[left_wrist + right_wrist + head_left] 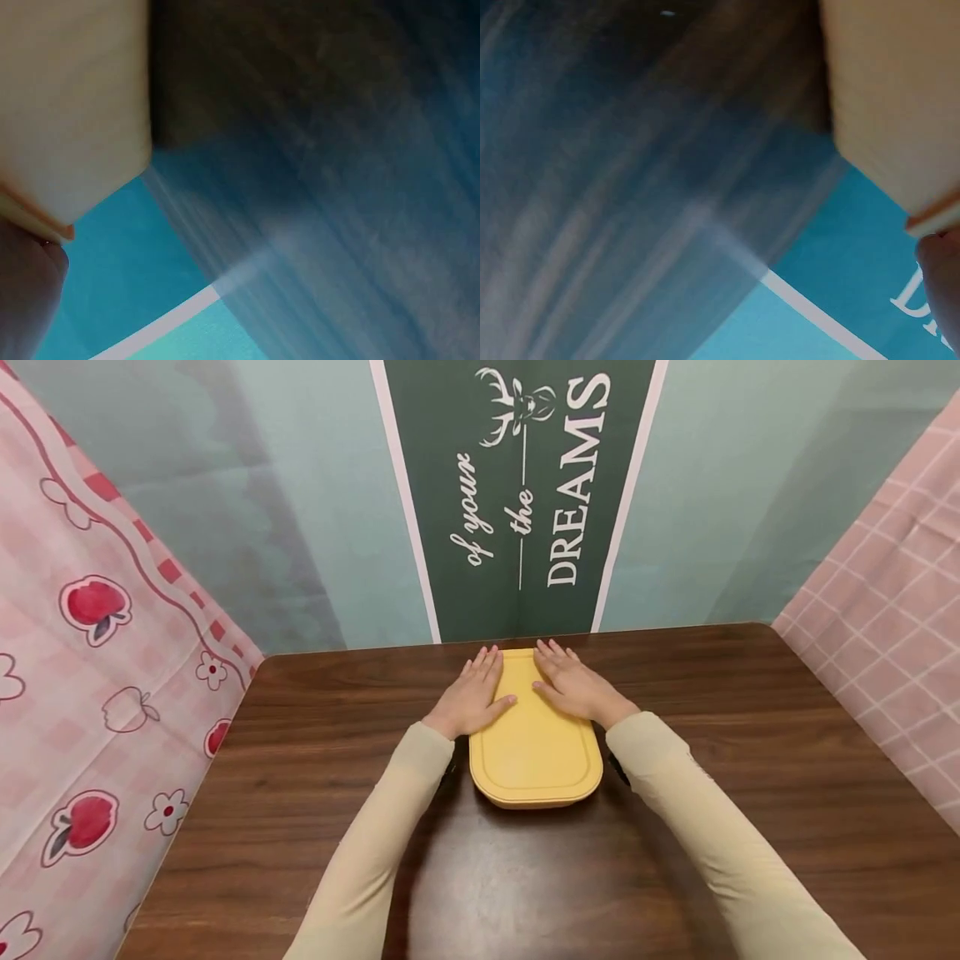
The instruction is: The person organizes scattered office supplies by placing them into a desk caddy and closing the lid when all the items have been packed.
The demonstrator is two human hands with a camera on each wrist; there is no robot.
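A yellow rectangular container with rounded corners and a lid (536, 752) stands on the brown table, its long side pointing away from me. My left hand (471, 697) rests with straight fingers along the lid's far left edge, the thumb over the top. Mirroring it, my right hand (576, 687) lies on the far right edge, fingers straight and thumb inward. In the left wrist view the container's side wall (71, 97) fills the upper left, with part of the hand (26, 289) at its rim. The right wrist view shows the opposite wall (900, 97) and a fingertip (941, 274) at the rim.
The wood-grain table (300, 777) reaches back to a teal cloth backdrop (315, 485) with a dark green lettered panel (517, 602). Pink patterned cloth (97, 693) hangs at the left, and pink checked cloth (892, 635) at the right.
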